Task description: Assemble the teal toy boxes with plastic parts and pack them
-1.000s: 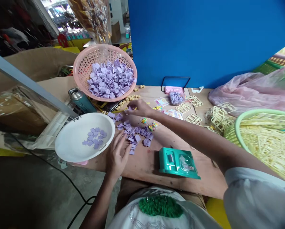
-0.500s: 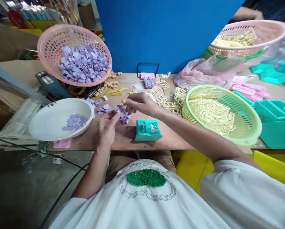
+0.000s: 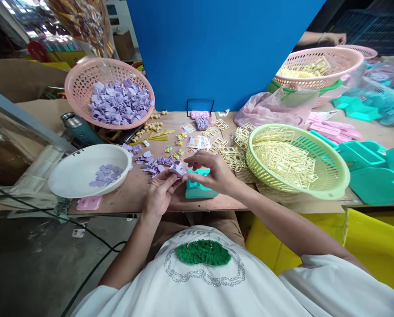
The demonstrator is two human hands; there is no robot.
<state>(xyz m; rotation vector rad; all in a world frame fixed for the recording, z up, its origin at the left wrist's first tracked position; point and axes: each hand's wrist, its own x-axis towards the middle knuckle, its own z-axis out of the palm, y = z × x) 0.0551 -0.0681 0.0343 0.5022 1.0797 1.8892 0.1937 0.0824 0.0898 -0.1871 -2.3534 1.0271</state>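
A small light purple plastic part (image 3: 177, 168) with a dark round spot is pinched between the thumb and fingers of my left hand (image 3: 159, 189). My right hand (image 3: 213, 174) is close on its right side, thumb and forefinger apart; the thumb tip reaches the part's edge, and whether it presses on it I cannot tell. Under my right hand stands a teal plastic box (image 3: 200, 189), partly covered by the fingers. Loose purple parts (image 3: 152, 165) lie just beyond my left hand. Small yellow and multicoloured pieces (image 3: 179, 154) are scattered behind them.
A white bowl (image 3: 61, 176) with flat purple pieces and a pink basket (image 3: 74, 83) of purple parts stand left, beside a flask (image 3: 80, 127). A green basket (image 3: 338, 180) of cream frames stands right, near teal trays (image 3: 375, 180). Behind rises a blue panel (image 3: 217, 53). A co-worker's hand (image 3: 335, 38) shows top right.
Both hands have come nearer me and slightly right, away from the purple heap. The purple part is now raised in my left hand; my right hand has moved over the teal box. The view has shifted.
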